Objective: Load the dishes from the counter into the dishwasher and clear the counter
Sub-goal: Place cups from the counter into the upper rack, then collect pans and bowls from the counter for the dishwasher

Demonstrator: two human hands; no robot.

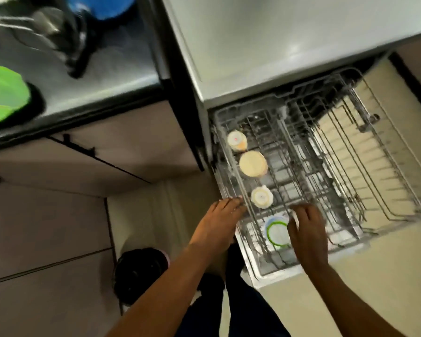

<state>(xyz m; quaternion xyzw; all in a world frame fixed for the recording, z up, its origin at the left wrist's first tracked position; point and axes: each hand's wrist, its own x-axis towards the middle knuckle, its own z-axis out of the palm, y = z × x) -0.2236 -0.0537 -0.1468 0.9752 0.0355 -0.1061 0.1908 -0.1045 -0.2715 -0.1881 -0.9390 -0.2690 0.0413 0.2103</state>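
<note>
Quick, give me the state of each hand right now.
Left hand: open, straight fingers resting on the left edge of the dishwasher rack, holding nothing.
Right hand: fingers curled over the green-rimmed lid; a grip cannot be told.

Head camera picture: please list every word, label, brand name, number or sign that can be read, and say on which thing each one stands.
No text can be read anywhere in this picture.
Small round cream cup at the back of the wire dishwasher rack: a small pink mark on its base, too blurred to read.
Small round white cup nearer the hands: a faint red dot, not readable.
Grey dishwasher top: no label visible.
</note>
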